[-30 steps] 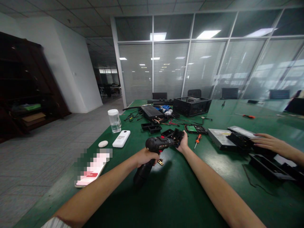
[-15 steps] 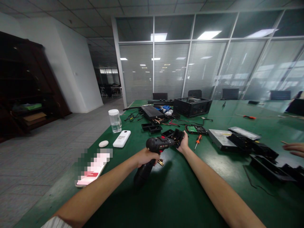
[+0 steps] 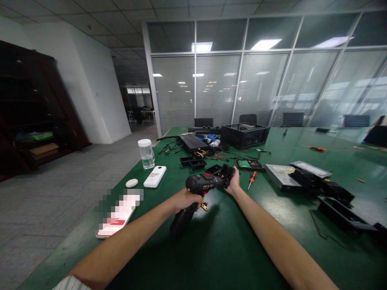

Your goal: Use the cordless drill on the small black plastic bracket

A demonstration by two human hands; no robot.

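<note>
My left hand point(image 3: 188, 200) is wrapped round the grip of a black cordless drill point(image 3: 201, 183) with red details. The drill points right, its chuck end up against a small black plastic housing point(image 3: 226, 174). That housing is gripped in my right hand point(image 3: 234, 183) and tilted toward the drill; whether the bit touches it I cannot tell. Just below the left fingers lies a small brass-coloured metal piece point(image 3: 204, 207). Another black tray-like part point(image 3: 213, 169) is just behind the drill's nose. An orange-handled screwdriver point(image 3: 252, 177) rests to the right of my right hand.
On the green table point(image 3: 229, 249), a phone point(image 3: 117, 221), a white device point(image 3: 155, 177) and a water bottle point(image 3: 146, 154) stand left. A black computer case point(image 3: 245, 136) and cables are at the back. Metal drives point(image 3: 282, 177) and black plastic frames point(image 3: 344, 213) spread rightward.
Another person's hand at the right edge has left the view, and a black part there has shifted right and down. My hands and the drill look almost unmoved.
</note>
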